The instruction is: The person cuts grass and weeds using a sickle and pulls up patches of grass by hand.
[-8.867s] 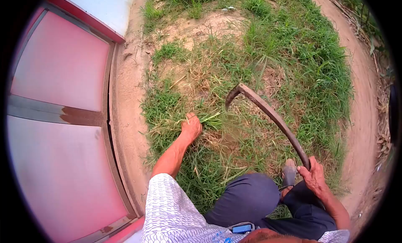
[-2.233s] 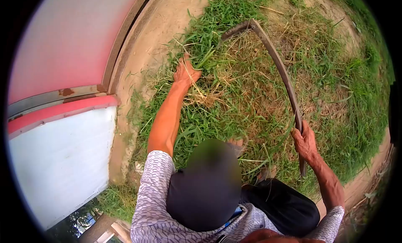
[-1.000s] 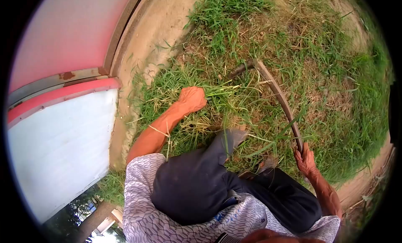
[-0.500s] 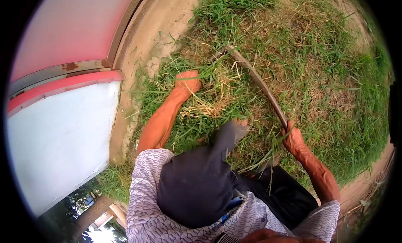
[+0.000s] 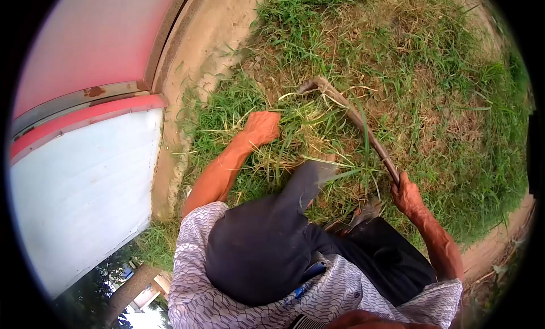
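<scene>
My right hand (image 5: 407, 196) is wrapped round the lower end of a sickle's long, curved wooden handle (image 5: 363, 127). The handle slants up and left to its bent head (image 5: 319, 85). Most of the blade is lost in the grass. To the left, my left hand (image 5: 263, 127) is closed on a bunch of grass (image 5: 301, 122), whose green and dry yellow blades stick out to the right of the fist. The sickle's head is above and to the right of this fist, apart from it.
A white and red panel (image 5: 85, 176) with a rusty metal frame stands at the left, beside a strip of bare earth (image 5: 227, 28). Short grass and dry clippings (image 5: 431, 130) cover the ground to the right. My bent knees (image 5: 261, 244) are just below the hands.
My left hand has moved slightly down and right, with the grass. The sickle and my right hand have shifted a little down and right.
</scene>
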`<control>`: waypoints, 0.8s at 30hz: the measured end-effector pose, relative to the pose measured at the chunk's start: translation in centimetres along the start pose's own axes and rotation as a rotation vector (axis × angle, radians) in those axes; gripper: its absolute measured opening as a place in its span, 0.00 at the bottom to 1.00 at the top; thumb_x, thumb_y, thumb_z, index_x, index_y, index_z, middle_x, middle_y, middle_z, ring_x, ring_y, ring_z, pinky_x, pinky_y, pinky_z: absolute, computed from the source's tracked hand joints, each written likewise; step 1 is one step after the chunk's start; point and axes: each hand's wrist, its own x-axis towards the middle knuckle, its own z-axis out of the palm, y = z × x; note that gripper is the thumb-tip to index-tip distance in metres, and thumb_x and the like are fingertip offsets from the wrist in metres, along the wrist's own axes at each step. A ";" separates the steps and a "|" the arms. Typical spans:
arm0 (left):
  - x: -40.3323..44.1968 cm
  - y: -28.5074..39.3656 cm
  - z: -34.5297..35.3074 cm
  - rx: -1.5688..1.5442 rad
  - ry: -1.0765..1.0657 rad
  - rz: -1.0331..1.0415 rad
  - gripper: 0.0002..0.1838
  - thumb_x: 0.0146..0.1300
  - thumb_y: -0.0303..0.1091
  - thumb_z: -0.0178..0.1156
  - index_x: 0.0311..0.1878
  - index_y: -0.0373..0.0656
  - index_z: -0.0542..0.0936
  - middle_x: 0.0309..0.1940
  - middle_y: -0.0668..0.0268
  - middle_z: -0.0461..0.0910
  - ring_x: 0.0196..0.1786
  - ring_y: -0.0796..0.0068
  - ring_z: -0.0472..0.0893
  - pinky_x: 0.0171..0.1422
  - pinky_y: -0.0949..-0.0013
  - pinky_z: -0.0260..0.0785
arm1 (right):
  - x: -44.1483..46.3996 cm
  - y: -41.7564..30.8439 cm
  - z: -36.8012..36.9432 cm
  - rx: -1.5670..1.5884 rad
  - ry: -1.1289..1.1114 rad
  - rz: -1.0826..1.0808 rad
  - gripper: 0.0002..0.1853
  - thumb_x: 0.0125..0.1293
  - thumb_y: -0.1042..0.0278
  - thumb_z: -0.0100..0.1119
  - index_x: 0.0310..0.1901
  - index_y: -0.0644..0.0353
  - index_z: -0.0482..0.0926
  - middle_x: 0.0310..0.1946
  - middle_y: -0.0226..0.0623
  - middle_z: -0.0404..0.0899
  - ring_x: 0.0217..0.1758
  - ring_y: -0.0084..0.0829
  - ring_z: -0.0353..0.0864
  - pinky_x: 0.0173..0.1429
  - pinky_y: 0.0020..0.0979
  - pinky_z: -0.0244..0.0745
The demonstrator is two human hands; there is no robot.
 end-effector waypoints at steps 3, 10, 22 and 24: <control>-1.8 1.2 2.1 -0.072 -0.112 0.011 0.08 0.52 0.31 0.54 0.30 0.34 0.75 0.24 0.45 0.76 0.30 0.43 0.77 0.37 0.46 0.66 | -1.0 0.2 -0.5 0.085 -0.021 0.012 0.14 0.65 0.64 0.53 0.40 0.64 0.62 0.22 0.61 0.73 0.26 0.62 0.76 0.31 0.51 0.71; -9.9 -2.1 5.3 0.032 -0.266 0.282 0.13 0.54 0.33 0.57 0.41 0.38 0.79 0.32 0.48 0.80 0.41 0.46 0.80 0.44 0.51 0.70 | 3.2 -3.0 -0.9 0.188 0.091 -0.083 0.15 0.65 0.62 0.51 0.41 0.65 0.61 0.21 0.59 0.71 0.25 0.59 0.73 0.33 0.50 0.69; -21.1 -3.7 1.6 -0.007 -0.529 -0.054 0.25 0.58 0.43 0.60 0.57 0.41 0.75 0.40 0.48 0.81 0.46 0.49 0.81 0.51 0.53 0.71 | 7.1 -2.1 -8.0 0.202 -0.020 -0.093 0.14 0.67 0.60 0.51 0.42 0.63 0.65 0.26 0.49 0.74 0.27 0.43 0.76 0.36 0.45 0.71; -21.1 -2.8 -1.5 -0.052 -0.526 -0.183 0.27 0.59 0.45 0.60 0.59 0.42 0.74 0.41 0.48 0.82 0.46 0.50 0.81 0.52 0.53 0.71 | 6.4 -1.8 -8.0 0.183 -0.031 -0.108 0.14 0.67 0.59 0.51 0.42 0.63 0.66 0.26 0.49 0.74 0.27 0.43 0.76 0.36 0.45 0.71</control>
